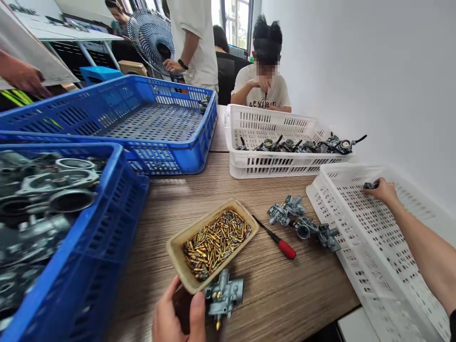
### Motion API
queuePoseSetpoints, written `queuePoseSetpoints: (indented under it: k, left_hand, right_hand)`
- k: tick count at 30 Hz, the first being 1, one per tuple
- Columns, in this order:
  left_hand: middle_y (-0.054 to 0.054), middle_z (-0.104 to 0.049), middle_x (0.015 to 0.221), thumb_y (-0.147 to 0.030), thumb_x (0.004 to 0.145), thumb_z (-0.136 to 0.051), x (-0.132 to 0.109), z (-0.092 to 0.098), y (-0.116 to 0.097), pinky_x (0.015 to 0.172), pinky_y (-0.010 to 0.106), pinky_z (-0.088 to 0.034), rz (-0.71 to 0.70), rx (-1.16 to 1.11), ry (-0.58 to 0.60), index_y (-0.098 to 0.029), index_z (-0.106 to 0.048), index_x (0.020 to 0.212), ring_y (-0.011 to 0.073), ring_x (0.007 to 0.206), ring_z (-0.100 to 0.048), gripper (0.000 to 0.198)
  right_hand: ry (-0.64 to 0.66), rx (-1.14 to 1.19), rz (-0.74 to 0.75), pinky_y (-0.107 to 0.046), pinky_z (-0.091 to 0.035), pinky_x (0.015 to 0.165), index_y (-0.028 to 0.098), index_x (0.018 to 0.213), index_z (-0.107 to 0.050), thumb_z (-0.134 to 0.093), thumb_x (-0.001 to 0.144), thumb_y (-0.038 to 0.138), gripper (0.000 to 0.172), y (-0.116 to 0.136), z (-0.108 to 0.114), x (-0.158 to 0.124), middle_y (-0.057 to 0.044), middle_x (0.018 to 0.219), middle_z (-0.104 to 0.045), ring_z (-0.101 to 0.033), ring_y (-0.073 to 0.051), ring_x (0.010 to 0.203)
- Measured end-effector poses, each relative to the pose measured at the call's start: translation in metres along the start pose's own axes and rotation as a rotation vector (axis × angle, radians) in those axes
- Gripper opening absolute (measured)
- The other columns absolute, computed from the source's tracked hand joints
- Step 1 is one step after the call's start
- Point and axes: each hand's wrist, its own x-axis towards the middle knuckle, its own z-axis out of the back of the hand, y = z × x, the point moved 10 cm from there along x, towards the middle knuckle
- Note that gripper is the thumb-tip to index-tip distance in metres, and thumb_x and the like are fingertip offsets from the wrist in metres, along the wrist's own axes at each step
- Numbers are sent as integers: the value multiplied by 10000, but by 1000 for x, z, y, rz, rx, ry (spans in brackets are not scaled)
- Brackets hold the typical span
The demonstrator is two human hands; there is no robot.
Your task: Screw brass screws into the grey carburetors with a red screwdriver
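Grips a metal part [370, 185] with right hand [385, 191], in the crate [370, 275] right of the tub [181, 266]. Curves left hand [166, 316] at the tub's near end, beside a carburetor [225, 293]; cannot tell whether gripping.

The left hand [166, 320] is bare, with a broad, round-tipped thumb [197, 313] and slimmer fingers, partly hidden. The right hand [385, 191] is bare as well, and the right forearm [423, 247] is uncovered, long and smooth in outline, thickening away from a narrower wrist. By its near end shows a scrap of black material [453, 319], too cut off to identify.
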Motion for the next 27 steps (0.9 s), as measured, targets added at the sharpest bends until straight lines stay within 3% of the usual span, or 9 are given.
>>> queuePoseSetpoints:
  k: [5,8,11,15,19,21,24,27]
  left_hand:
    - [157,-683,1269,-718,933,-441,3,1,-20,1043,601,-528,-52,-24,-50,-204,-553,1413,370,1166,-662,713]
    - [165,-668,1258,-704,947,-428,3,-1,-30,1061,597,-503,-67,-63,-51,-171,-568,1383,359,1150,-653,702]
    - [163,-661,1248,-681,957,-430,3,-2,-37,1055,569,-504,-99,-118,-60,-166,-579,1365,347,1140,-650,674]
    - [156,-660,1230,-634,974,-434,2,-2,-40,1032,539,-513,-131,-178,-80,-170,-590,1343,327,1095,-660,613]
    - [151,-667,1208,-568,998,-433,-1,-2,-44,1023,521,-513,-161,-179,-103,-170,-586,1338,309,1063,-667,546]
    - [151,-671,1205,-539,1008,-429,-3,-1,-46,1012,514,-516,-170,-172,-116,-167,-582,1336,306,1057,-670,519]
    - [152,-672,1235,-490,1021,-433,-6,-3,-48,1011,503,-512,-178,-154,-118,-172,-571,1343,300,1076,-673,473]
    - [156,-666,1261,-452,1028,-443,-8,-5,-47,1031,496,-502,-181,-142,-102,-174,-564,1354,297,1111,-671,445]
  right_hand:
    - [-140,116,52,-503,-510,924,204,1348,-504,-776,720,589,785,55,85,-36,-263,1278,-592,-605,-419,1160]
    - [-213,215,247,-508,-512,936,182,1365,-490,-833,664,618,894,119,134,-64,-231,1274,-602,-617,-392,1123]
    - [-139,270,508,-504,-513,975,155,1316,-556,-852,657,624,861,202,150,-104,-195,1227,-647,-622,-368,1128]
    - [149,224,728,-441,-537,962,159,1156,-684,-870,686,575,655,313,114,-171,-162,1173,-700,-657,-332,1081]
    - [281,125,692,-356,-535,947,151,1099,-706,-935,641,430,583,385,61,-221,-160,1198,-717,-675,-327,1118]
    - [299,115,653,-348,-544,915,140,1079,-709,-942,640,403,562,405,40,-237,-175,1180,-725,-689,-333,1109]
    - [323,110,560,-360,-557,872,135,1109,-702,-943,655,405,580,416,18,-253,-200,1197,-720,-715,-348,1091]
    - [336,121,486,-389,-562,891,155,1168,-689,-943,665,412,620,410,19,-263,-205,1252,-706,-718,-364,1120]
